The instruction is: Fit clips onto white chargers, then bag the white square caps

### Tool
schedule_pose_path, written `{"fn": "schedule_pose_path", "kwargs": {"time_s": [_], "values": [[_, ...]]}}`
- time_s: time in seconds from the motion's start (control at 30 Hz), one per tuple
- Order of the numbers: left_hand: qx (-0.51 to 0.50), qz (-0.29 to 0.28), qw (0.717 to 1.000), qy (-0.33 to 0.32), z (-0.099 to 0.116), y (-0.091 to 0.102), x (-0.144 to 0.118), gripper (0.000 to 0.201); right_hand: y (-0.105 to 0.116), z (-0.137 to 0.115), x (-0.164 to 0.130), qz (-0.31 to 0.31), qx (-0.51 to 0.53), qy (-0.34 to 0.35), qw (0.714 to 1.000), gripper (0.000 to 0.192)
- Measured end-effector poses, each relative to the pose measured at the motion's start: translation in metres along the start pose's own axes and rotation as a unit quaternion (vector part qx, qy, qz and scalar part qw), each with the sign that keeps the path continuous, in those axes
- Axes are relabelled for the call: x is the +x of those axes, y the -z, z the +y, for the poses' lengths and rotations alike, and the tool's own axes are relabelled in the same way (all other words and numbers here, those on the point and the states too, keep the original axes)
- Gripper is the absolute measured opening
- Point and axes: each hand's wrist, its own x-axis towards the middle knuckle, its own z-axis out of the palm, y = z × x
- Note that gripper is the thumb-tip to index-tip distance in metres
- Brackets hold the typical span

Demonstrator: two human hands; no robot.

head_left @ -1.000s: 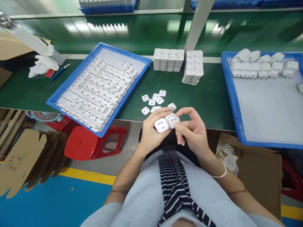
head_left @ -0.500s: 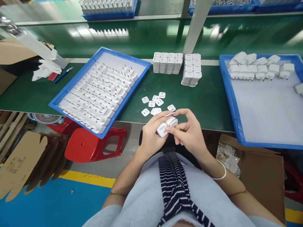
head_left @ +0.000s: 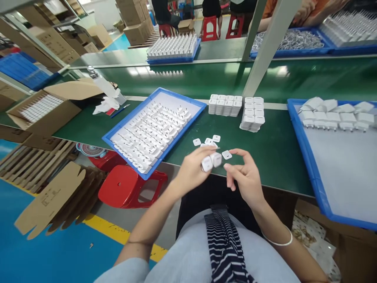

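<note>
My left hand (head_left: 193, 169) holds two small white charger cubes (head_left: 211, 161) side by side just above the green table's front edge. My right hand (head_left: 246, 177) is beside them to the right, fingers spread and curled, a little apart from the cubes and holding nothing I can see. Several loose white square cover plates (head_left: 209, 140) lie on the table just beyond my hands. Stacked white charger cubes (head_left: 225, 105) and a second stack (head_left: 252, 114) stand farther back.
A blue tray (head_left: 123, 126) full of white plug parts overhangs the table edge at left. Another blue tray (head_left: 309, 157) with a row of chargers sits at right. A red stool (head_left: 129, 188) and flat cardboard (head_left: 44, 196) lie below left. Other people sit beyond the far bench.
The view has tilted up, showing the far bench and boxes. My right hand has let go of the cubes and drawn slightly right; the left hand keeps both cubes.
</note>
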Motion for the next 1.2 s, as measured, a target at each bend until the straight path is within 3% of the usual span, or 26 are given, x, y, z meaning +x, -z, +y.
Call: {"fn": "schedule_pose_path", "kwargs": {"time_s": [0.1, 0.17, 0.23, 0.3, 0.37, 0.43, 0.6, 0.8, 0.97, 1.2], "values": [[0.118, -0.009, 0.993, 0.000, -0.016, 0.049, 0.053, 0.030, 0.015, 0.008, 0.017, 0.071, 0.027, 0.068, 0.995, 0.034], [0.237, -0.042, 0.970, 0.047, -0.037, 0.081, 0.101, 0.029, 0.027, 0.018, 0.031, 0.110, 0.039, 0.073, 0.990, 0.031], [0.336, -0.100, 0.929, 0.123, -0.064, 0.106, 0.151, 0.041, 0.037, 0.029, 0.043, 0.133, 0.062, 0.054, 0.988, 0.031], [0.390, -0.217, 0.865, 0.230, -0.091, 0.121, 0.198, 0.048, 0.044, 0.039, 0.050, 0.129, 0.088, 0.028, 0.987, 0.032], [0.462, -0.321, 0.771, 0.299, -0.112, 0.127, 0.237, 0.053, 0.047, 0.045, 0.054, 0.109, 0.100, 0.017, 0.989, 0.034], [0.501, -0.360, 0.718, 0.322, -0.125, 0.125, 0.265, 0.054, 0.047, 0.049, 0.054, 0.088, 0.097, 0.015, 0.991, 0.035], [0.541, -0.385, 0.661, 0.350, -0.140, 0.107, 0.298, 0.051, 0.046, 0.050, 0.052, 0.071, 0.106, 0.018, 0.992, 0.033], [0.517, -0.400, 0.664, 0.362, -0.156, 0.082, 0.297, 0.070, 0.047, 0.049, 0.053, 0.067, 0.123, 0.009, 0.990, 0.028], [0.487, -0.399, 0.674, 0.385, -0.161, 0.050, 0.296, 0.078, 0.046, 0.049, 0.054, 0.061, 0.123, 0.006, 0.990, 0.026], [0.447, -0.364, 0.750, 0.324, -0.157, -0.002, 0.282, 0.084, 0.045, 0.049, 0.056, 0.068, 0.141, 0.008, 0.988, 0.025]]}}
